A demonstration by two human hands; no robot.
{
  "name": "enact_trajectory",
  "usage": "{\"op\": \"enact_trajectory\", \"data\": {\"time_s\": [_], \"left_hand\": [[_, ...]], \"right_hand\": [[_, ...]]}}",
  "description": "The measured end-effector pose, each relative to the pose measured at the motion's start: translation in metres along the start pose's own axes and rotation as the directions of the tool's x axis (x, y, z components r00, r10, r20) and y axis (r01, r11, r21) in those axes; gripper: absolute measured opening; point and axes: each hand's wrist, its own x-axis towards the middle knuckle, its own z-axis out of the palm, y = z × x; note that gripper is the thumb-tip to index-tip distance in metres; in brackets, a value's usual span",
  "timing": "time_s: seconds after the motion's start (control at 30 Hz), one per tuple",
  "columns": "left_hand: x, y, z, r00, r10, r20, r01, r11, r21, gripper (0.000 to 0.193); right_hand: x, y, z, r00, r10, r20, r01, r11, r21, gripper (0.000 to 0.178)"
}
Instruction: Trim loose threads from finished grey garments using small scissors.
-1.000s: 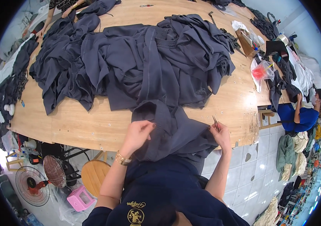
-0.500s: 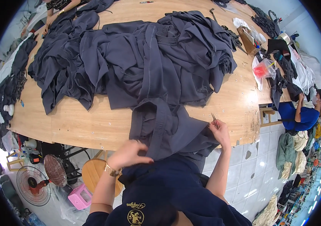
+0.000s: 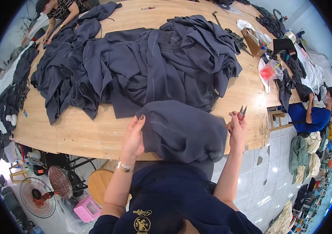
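A dark grey garment (image 3: pixel 187 128) with a gathered elastic edge is held up in front of me over the near table edge. Its elastic edge is pinched between the thumb and fingers of my left hand (image 3: pixel 134 136). On the other side, my right hand (image 3: pixel 236 130) is closed around small thread snips (image 3: pixel 242 110), their blades pointing up and apart. That hand is close to the garment's right side; whether its fingers touch the cloth, I cannot tell. Beyond the garment lies a large heap of similar dark grey garments (image 3: pixel 131 66).
The wooden table (image 3: pixel 76 134) curves around in front of me. At right are a plastic bag with a red drink (image 3: pixel 269 72) and a brown box (image 3: pixel 252 43). A stool (image 3: pixel 100 183) and fan (image 3: pixel 37 197) stand lower left. Co-workers sit far left (image 3: pixel 62 15) and right (image 3: pixel 310 117).
The garment has been turned and lifted, its elastic edge now at the left. My left hand has moved up onto that edge. My right hand has risen slightly with the snips.
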Motion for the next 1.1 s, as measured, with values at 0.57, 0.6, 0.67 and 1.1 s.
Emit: {"op": "enact_trajectory", "data": {"time_s": [0.57,0.6,0.67,1.1], "left_hand": [[-0.008,-0.028,0.018,0.980,-0.156,0.125,0.177,0.967,-0.183,0.048],[-0.012,-0.031,0.021,0.977,-0.142,0.161,0.177,0.956,-0.232,0.049],[-0.022,-0.048,0.020,0.966,-0.198,0.164,0.218,0.970,-0.112,0.049],[0.002,-0.048,0.025,0.913,-0.398,0.093,0.397,0.917,0.025,0.026]], "right_hand": [[-0.055,-0.007,0.078,0.881,0.098,0.463,-0.034,0.989,-0.144,0.012],[-0.060,-0.008,0.083,0.885,0.091,0.457,-0.058,0.995,-0.086,0.014],[-0.063,0.003,0.083,0.859,0.044,0.510,0.072,0.976,-0.207,0.023],[-0.067,-0.019,0.059,0.722,-0.093,0.686,0.065,0.996,0.068,0.013]]}}
